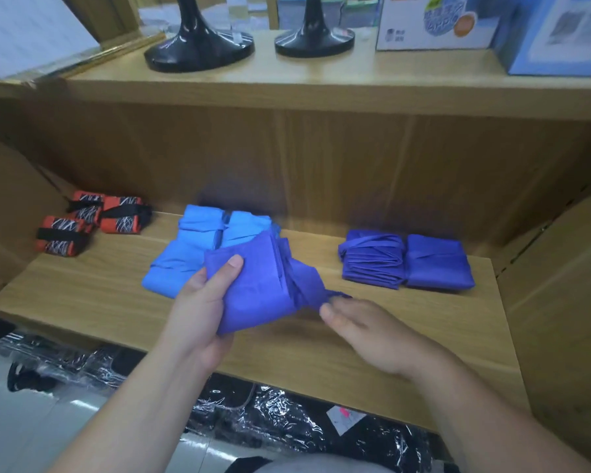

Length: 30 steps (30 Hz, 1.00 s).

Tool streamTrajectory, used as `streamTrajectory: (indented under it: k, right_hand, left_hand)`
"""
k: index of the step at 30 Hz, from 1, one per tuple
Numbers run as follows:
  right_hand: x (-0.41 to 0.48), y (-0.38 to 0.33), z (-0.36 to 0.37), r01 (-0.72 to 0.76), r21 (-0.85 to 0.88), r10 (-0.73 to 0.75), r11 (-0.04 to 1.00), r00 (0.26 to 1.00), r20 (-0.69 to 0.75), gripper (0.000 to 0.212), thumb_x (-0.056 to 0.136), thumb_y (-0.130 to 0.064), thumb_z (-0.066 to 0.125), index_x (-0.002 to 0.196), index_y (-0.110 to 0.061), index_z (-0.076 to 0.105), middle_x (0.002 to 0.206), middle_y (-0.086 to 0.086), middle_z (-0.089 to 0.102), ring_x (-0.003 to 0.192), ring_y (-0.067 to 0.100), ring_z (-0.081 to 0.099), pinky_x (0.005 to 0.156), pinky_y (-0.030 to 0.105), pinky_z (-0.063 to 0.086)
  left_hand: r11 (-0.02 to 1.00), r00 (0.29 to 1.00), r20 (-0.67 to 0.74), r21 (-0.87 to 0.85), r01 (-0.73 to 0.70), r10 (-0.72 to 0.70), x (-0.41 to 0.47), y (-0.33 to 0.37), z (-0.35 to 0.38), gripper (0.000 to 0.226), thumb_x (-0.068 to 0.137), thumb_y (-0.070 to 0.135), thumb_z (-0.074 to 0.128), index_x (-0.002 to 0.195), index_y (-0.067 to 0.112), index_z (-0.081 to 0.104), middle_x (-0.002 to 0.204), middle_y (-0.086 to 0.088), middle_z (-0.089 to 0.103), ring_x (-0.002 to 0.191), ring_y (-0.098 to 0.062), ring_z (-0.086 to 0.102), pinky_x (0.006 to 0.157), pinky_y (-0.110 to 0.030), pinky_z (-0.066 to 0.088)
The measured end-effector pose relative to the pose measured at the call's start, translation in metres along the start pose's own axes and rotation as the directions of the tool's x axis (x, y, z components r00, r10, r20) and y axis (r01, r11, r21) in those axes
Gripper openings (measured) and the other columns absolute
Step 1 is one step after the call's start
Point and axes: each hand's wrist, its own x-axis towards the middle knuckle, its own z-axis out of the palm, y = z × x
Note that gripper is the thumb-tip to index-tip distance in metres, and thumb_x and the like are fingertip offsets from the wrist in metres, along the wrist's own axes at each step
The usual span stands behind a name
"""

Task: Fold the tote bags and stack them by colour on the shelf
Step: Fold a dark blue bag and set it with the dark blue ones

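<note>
A dark blue tote bag (256, 285), partly folded, is held above the wooden shelf (93, 298). My left hand (202, 312) grips its left side, thumb on top of the cloth. My right hand (365, 329) pinches the bag's bunched strap end at the right. Behind the held bag lie light blue folded bags (191, 247). Two dark blue folded bags (406, 261) sit side by side at the right of the shelf. Three red patterned folded bags with black bands (93, 220) lie at the left back.
The shelf above carries two black stand bases (198, 46) and printed boxes (434, 22). Cardboard-coloured side walls (560, 268) close the shelf at left and right. Below the shelf's front edge lie black goods in clear plastic wrap (287, 421).
</note>
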Motion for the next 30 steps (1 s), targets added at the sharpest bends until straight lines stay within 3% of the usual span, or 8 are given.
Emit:
streamTrajectory:
  k: [3, 5, 8, 12, 19, 22, 26, 30]
  right_hand:
    - [0.007, 0.005, -0.005, -0.045, 0.431, 0.044, 0.901, 0.999, 0.013, 0.116, 0.059, -0.107, 0.024, 0.127, -0.023, 0.067, 0.14, -0.012, 0.061, 0.133, 0.002, 0.049, 0.118, 0.03, 0.03]
    - [0.009, -0.002, -0.01, -0.022, 0.715, -0.022, 0.698, 0.998, 0.052, 0.105, 0.058, -0.105, 0.03, 0.131, -0.038, 0.063, 0.147, -0.015, 0.054, 0.141, 0.0, 0.041, 0.121, 0.031, 0.019]
    - [0.012, -0.005, -0.017, 0.0, 0.919, -0.118, 0.395, 0.992, 0.051, 0.126, 0.057, -0.103, 0.036, 0.141, -0.011, 0.053, 0.139, 0.018, 0.061, 0.135, 0.027, 0.053, 0.115, 0.045, 0.027]
    - [0.018, 0.001, 0.002, -0.1, 0.864, -0.035, 0.493, 0.99, 0.135, 0.126, 0.054, -0.105, 0.038, 0.127, -0.006, 0.058, 0.114, 0.028, 0.068, 0.114, 0.038, 0.064, 0.105, 0.048, 0.042]
    - [0.023, 0.01, 0.022, -0.211, 0.858, 0.123, 0.469, 0.977, 0.173, 0.107, 0.07, -0.093, 0.019, 0.139, -0.02, 0.057, 0.127, 0.012, 0.069, 0.119, 0.029, 0.064, 0.096, 0.044, 0.052]
    - [0.025, 0.006, 0.027, -0.213, 0.791, 0.151, 0.573, 0.977, 0.154, 0.099, 0.081, -0.087, 0.009, 0.131, -0.022, 0.064, 0.123, 0.012, 0.07, 0.109, 0.025, 0.063, 0.098, 0.048, 0.05]
    - [0.027, -0.009, 0.034, -0.186, 0.686, 0.117, 0.703, 0.982, 0.147, 0.101, 0.077, -0.092, 0.015, 0.115, -0.015, 0.069, 0.104, 0.01, 0.07, 0.095, 0.019, 0.06, 0.093, 0.044, 0.05]
    - [0.025, -0.01, 0.04, -0.097, 0.648, 0.055, 0.755, 0.995, 0.085, 0.083, 0.072, -0.097, 0.025, 0.074, -0.018, 0.05, 0.084, 0.008, 0.047, 0.084, 0.02, 0.048, 0.085, 0.045, 0.043]
  left_hand:
    - [0.998, 0.996, 0.07, 0.018, 0.063, -0.064, -0.004, -0.007, -0.011, 0.021, 0.093, 0.016, 0.058, 0.108, 0.011, 0.071, 0.106, -0.006, 0.077, 0.087, -0.015, 0.075, 0.066, -0.026, 0.06]
    - [0.993, 0.99, 0.109, 0.087, 0.075, -0.084, -0.002, -0.012, -0.022, 0.03, 0.083, 0.023, 0.069, 0.107, 0.006, 0.071, 0.103, -0.012, 0.077, 0.083, -0.018, 0.076, 0.063, -0.027, 0.059]
    - [0.948, 0.989, 0.108, 0.311, 0.067, -0.105, 0.008, -0.025, -0.04, 0.054, 0.066, 0.03, 0.092, 0.106, 0.001, 0.071, 0.104, -0.02, 0.075, 0.085, -0.025, 0.075, 0.067, -0.031, 0.06]
    - [0.785, 0.998, 0.006, 0.617, 0.043, -0.059, 0.024, -0.046, -0.057, 0.033, 0.076, 0.026, 0.084, 0.095, 0.004, 0.071, 0.092, -0.018, 0.076, 0.082, -0.026, 0.071, 0.078, -0.051, 0.059]
    - [-0.094, 0.853, 0.27, 0.962, -0.256, 0.447, 0.034, -0.054, -0.047, 0.053, 0.065, 0.034, 0.092, 0.11, 0.022, 0.067, 0.101, -0.003, 0.06, 0.09, -0.029, 0.06, 0.08, -0.043, 0.052]
    - [0.087, 0.836, 0.364, 0.897, -0.434, 0.411, 0.021, -0.068, -0.031, 0.016, 0.082, 0.011, 0.065, 0.094, 0.019, 0.073, 0.091, 0.003, 0.06, 0.08, -0.015, 0.06, 0.075, -0.033, 0.052]
    - [0.467, 0.921, 0.313, 0.795, -0.387, 0.23, 0.009, -0.075, -0.018, 0.028, 0.087, 0.036, 0.05, 0.099, 0.026, 0.072, 0.101, 0.006, 0.06, 0.102, -0.007, 0.057, 0.092, -0.025, 0.044]
    - [0.469, 0.946, 0.253, 0.823, -0.321, 0.204, 0.004, -0.078, -0.016, 0.041, 0.074, 0.06, 0.064, 0.099, 0.029, 0.071, 0.1, 0.008, 0.058, 0.097, -0.013, 0.058, 0.086, -0.032, 0.047]
